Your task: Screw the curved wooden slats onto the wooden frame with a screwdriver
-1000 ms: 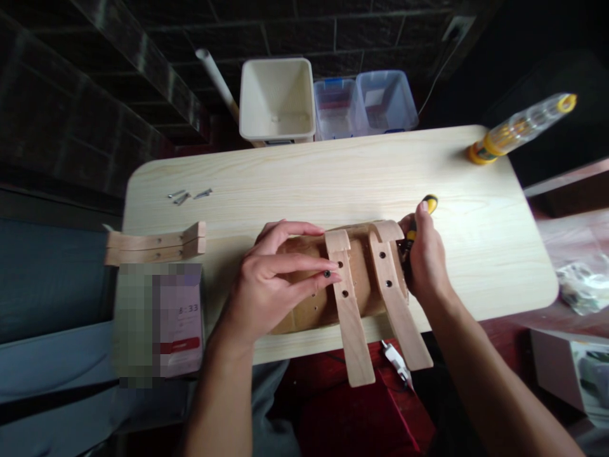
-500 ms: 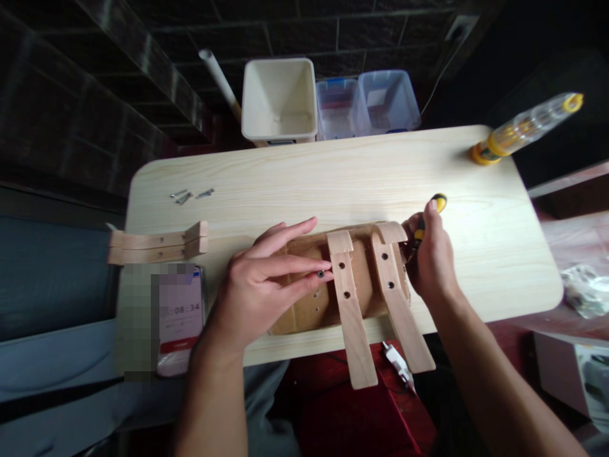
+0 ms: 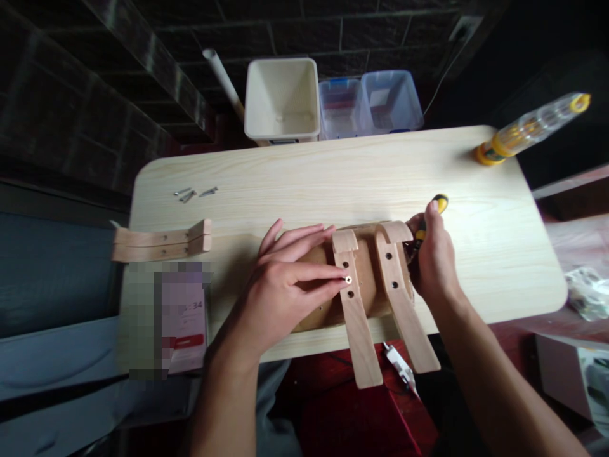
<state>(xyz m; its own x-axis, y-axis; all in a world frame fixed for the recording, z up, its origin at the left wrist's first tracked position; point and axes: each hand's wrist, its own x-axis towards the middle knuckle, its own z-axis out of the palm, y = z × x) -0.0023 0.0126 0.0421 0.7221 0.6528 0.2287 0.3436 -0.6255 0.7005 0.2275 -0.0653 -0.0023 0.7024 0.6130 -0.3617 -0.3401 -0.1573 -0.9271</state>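
Between thumb and forefinger, my left hand [image 3: 285, 285] pinches a screw [image 3: 349, 280], its cross-slotted head facing up. The screw is over the left curved wooden leg [image 3: 361, 343], between that leg's two dark holes. A second curved wooden leg [image 3: 412, 336] with two holes lies to its right. Both rest across a brown wooden block [image 3: 368, 273], their lower ends jutting past the table's front edge. My right hand [image 3: 434, 254] is closed around a yellow-and-black screwdriver [image 3: 440, 203] at the block's right end; its tip is hidden.
Several loose screws [image 3: 188, 194] lie at the table's [image 3: 295, 178] back left. Two more wooden pieces [image 3: 162, 244] sit at the left edge, by a phone [image 3: 185, 330]. A clear bottle-shaped case [image 3: 533, 130] stands at the back right. Bins [image 3: 280, 133] are behind the table.
My left hand has moved right with the screw, from beside the left leg to above it. The screw's head now faces up. My right hand keeps its hold on the screwdriver.
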